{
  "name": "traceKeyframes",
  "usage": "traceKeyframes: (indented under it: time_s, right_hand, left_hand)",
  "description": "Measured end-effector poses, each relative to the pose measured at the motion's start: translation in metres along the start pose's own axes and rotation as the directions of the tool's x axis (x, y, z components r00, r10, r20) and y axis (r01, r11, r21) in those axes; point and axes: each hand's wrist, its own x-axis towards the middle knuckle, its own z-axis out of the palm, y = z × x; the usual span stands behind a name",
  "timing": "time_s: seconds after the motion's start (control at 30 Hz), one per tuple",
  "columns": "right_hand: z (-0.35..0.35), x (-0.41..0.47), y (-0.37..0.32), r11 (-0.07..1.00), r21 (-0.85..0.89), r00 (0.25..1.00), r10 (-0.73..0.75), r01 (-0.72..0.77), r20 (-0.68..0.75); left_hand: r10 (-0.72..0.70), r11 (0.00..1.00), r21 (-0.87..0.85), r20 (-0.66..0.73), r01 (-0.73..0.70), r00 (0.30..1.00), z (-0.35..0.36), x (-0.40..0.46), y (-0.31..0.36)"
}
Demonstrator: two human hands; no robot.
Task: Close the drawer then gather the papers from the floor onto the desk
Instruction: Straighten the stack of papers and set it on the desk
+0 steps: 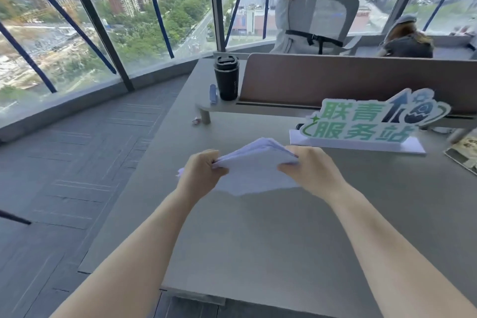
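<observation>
Left hand (pixel 200 171), right hand (pixel 308 166), gripping papers (pixel 254 162)

On the desk (pixel 258 240) to your right you see a standing cut-out sign (pixel 371 121) with green characters reading 联青 above 服务站. The far black cup (pixel 226 79) carries small print you cannot read, and the papers (pixel 254 168) show no legible text.

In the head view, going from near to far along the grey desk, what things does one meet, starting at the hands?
Left hand and right hand gripping the white paper stack → green-and-white lettered sign → black travel tumbler with lid → brown desk divider panel.
</observation>
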Motion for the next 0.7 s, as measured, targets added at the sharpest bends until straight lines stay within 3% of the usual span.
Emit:
traceKeyframes:
  time_s: [0.07,0.13,0.17,0.2,0.27,0.33,0.47,0.57,0.63,0.7]
  right_hand:
    - [0.010,0.001,0.007,0.959,0.277,0.996,0.072,-0.057,-0.045]
    - [0.020,0.000,0.020,0.825,0.556,0.982,0.173,-0.101,-0.077]
    - [0.026,-0.003,0.027,0.770,0.628,0.970,0.223,-0.117,-0.092]
    - [0.031,-0.006,0.033,0.737,0.663,0.959,0.262,-0.131,-0.102]
    - [0.041,-0.009,0.039,0.701,0.701,0.945,0.302,-0.133,-0.122]
    - [0.049,-0.010,0.041,0.680,0.725,0.944,0.301,-0.111,-0.137]
    - [0.069,-0.011,0.055,0.659,0.745,0.935,0.322,-0.107,-0.151]
    - [0.110,-0.020,0.077,0.648,0.701,0.894,0.447,-0.297,-0.034]
    - [0.143,-0.028,0.090,0.608,0.668,0.821,0.571,-0.429,0.007]
    - [0.164,-0.031,0.093,0.569,0.656,0.761,0.648,-0.496,0.013]
  left_hand:
    - [0.114,0.973,0.207,-0.060,-0.100,0.992,-0.015,0.014,0.003]
    - [0.084,0.949,0.314,-0.170,-0.026,0.982,-0.036,0.026,-0.009]
    - [-0.024,0.968,0.240,-0.205,0.074,0.978,-0.046,0.030,-0.020]
    - [-0.150,0.984,0.062,-0.186,0.164,0.971,-0.055,0.031,-0.031]
    - [-0.239,0.902,-0.362,0.036,0.236,0.970,-0.064,0.029,-0.048]
    - [-0.155,0.812,-0.531,0.203,0.241,0.967,-0.059,0.026,-0.057]
    - [-0.185,0.775,-0.594,0.117,0.218,0.976,-0.031,0.018,-0.064]
    - [-0.267,0.797,-0.530,0.125,0.292,0.956,0.002,0.003,-0.089]
    - [-0.369,0.820,-0.415,0.144,0.395,0.918,0.028,-0.008,-0.107]
    - [-0.426,0.846,-0.321,0.074,0.426,0.901,0.047,-0.013,-0.118]
